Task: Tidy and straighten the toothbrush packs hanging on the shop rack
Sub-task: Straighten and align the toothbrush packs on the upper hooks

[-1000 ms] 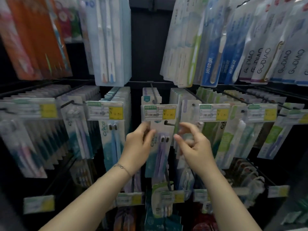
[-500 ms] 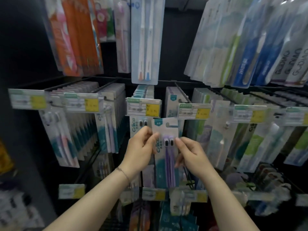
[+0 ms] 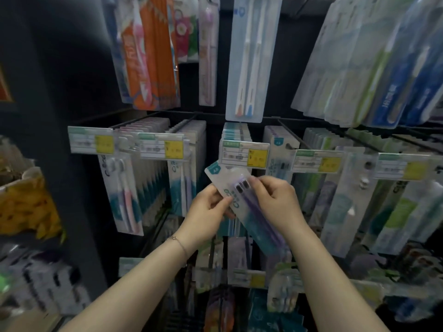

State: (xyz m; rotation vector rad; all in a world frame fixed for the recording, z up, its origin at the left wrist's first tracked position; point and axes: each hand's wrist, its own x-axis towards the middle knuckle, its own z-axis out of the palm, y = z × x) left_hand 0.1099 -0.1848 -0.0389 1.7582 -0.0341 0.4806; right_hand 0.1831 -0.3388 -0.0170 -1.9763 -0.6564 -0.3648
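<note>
A toothbrush pack with purple brushes [image 3: 249, 212] is off its hook and tilted, its top leaning left, in front of the middle row of the rack. My left hand [image 3: 206, 212] pinches its left edge. My right hand [image 3: 275, 202] grips its right side near the brush heads. Behind it hang rows of similar packs on hooks [image 3: 236, 135], each hook ending in a price tag [image 3: 244, 154].
More toothbrush packs hang above: an orange set [image 3: 148, 56] and a pale blue pack [image 3: 249, 58]. Green and blue packs [image 3: 383, 68] fill the upper right. A lower row of packs [image 3: 251, 279] hangs under my arms. A yellow bag [image 3: 26, 207] sits at the left.
The purple pack came off its hook, moved left and now tilts with its top to the left. Both hands stayed on it. The view swung left.
</note>
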